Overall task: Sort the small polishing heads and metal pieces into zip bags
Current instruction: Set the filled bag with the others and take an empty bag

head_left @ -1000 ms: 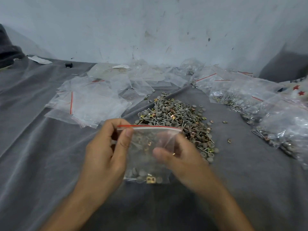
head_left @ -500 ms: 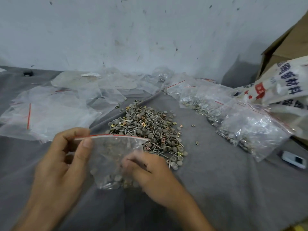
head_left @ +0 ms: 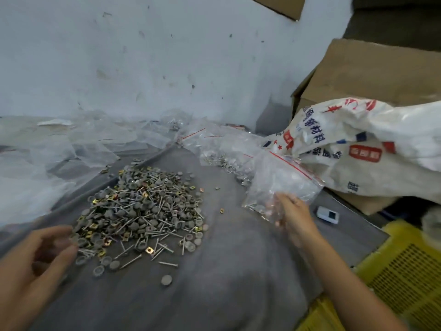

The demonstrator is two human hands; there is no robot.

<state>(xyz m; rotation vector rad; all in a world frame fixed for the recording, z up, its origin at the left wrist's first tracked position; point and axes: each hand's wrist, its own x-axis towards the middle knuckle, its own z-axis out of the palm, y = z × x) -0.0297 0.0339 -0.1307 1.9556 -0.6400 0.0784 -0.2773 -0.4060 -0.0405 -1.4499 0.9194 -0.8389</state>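
Right hand [head_left: 294, 217] grips a zip bag [head_left: 278, 180] by its lower end near the cloth's [head_left: 226, 278] right edge; left hand [head_left: 35, 259] hovers loose and empty beside the pile [head_left: 143, 206].

- Soft, even, rather dim light; shadows faint and diffuse on the grey surface [head_left: 229, 278];
- pale sheen on the zip bag [head_left: 281, 180];
- left hand [head_left: 33, 263] and right hand [head_left: 294, 218] motion-blurred; frame edges bend, wide-angle.

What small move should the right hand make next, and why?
Probably let go of the bag, laying it with the filled bags beside it. The right hand grips its lower end over there, and the left hand hangs empty by the pile.
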